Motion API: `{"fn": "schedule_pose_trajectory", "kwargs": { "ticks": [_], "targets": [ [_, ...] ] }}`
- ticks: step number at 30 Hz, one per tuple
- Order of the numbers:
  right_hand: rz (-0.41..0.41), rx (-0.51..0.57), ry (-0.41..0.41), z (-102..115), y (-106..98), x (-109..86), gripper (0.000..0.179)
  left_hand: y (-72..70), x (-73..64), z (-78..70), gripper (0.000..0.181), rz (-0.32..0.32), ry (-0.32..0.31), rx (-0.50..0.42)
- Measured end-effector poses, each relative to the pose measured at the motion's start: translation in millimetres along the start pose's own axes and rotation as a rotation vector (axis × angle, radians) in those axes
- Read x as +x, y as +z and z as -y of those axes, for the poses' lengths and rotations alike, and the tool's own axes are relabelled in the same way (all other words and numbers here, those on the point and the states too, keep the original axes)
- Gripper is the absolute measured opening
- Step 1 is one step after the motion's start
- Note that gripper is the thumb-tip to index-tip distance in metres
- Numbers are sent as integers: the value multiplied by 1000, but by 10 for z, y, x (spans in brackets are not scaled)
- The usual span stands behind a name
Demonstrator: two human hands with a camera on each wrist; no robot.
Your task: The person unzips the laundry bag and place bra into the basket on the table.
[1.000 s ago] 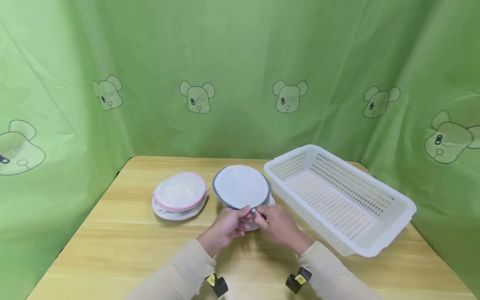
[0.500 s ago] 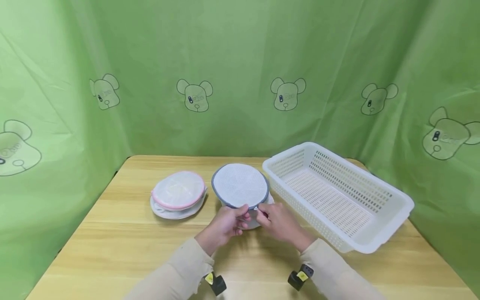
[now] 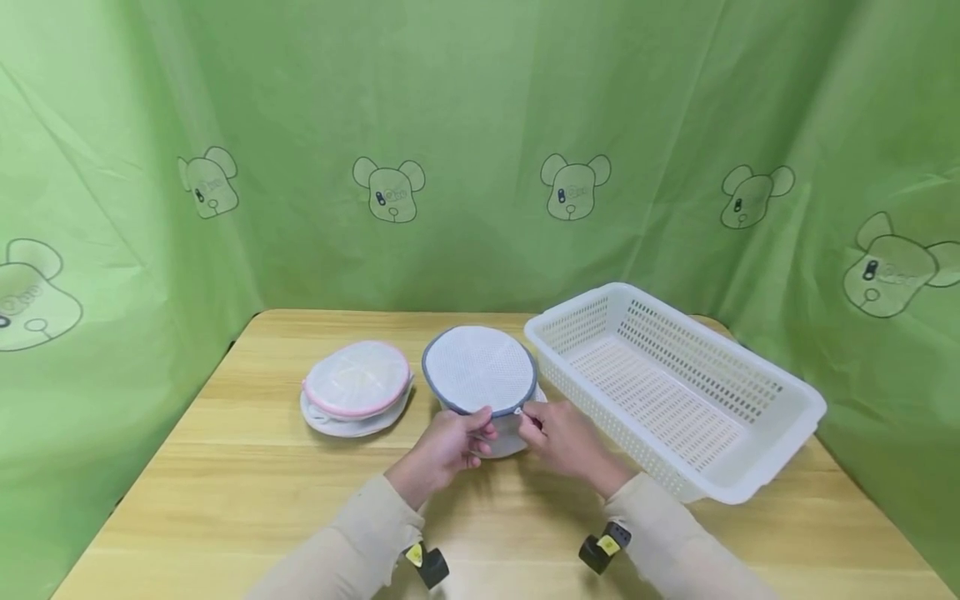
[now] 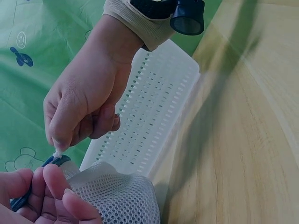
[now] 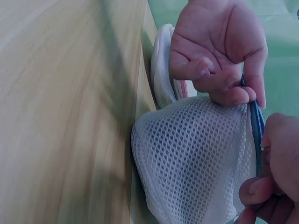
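A white mesh laundry bag (image 3: 480,368) with a blue-grey zipper edge stands on the table in front of me, its round top facing up. My left hand (image 3: 444,448) pinches the near edge between thumb and fingers, as the right wrist view shows on the mesh side wall (image 5: 187,154). Just to the right of it, my right hand (image 3: 567,439) pinches the small white zipper pull (image 4: 57,153) between thumb and curled forefinger. A second mesh laundry bag (image 3: 358,379), trimmed in pink, lies flattened to the left, apart from both hands.
A long white plastic basket (image 3: 776,467) with perforated walls stands at the right, close beside the blue-trimmed bag. Green curtain (image 3: 480,258) printed with bear heads encloses the back and sides of the wooden table (image 3: 247,500).
My right hand has slid a little to the right along the bag's edge, taking the zipper pull with it. My left hand keeps its hold on the edge.
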State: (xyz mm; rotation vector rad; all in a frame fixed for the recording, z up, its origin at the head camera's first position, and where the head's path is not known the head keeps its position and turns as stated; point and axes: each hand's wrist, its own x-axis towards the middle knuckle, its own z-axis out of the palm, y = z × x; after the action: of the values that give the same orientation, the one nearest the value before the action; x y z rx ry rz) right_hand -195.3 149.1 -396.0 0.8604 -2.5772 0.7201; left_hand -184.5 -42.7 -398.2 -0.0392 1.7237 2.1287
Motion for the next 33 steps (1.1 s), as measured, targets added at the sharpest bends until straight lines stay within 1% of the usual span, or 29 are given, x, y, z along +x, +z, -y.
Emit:
{"fn": "schedule_pose_trajectory", "kwargs": {
  "ticks": [4,12,22,33],
  "targets": [
    [15,0,28,-22,-14,3,35,-14,-1,-9,26,11,2,-7],
    [6,-21,25,-35,-44,0,35,-40,-1,-4,26,11,3,-7],
    [36,-42,73,-64,-78,-2,33,-101,-9,-5,26,17,2,0],
    [38,-34,83,-95,-78,-9,33,-129,-18,-13,27,24,0,3]
  ]
}}
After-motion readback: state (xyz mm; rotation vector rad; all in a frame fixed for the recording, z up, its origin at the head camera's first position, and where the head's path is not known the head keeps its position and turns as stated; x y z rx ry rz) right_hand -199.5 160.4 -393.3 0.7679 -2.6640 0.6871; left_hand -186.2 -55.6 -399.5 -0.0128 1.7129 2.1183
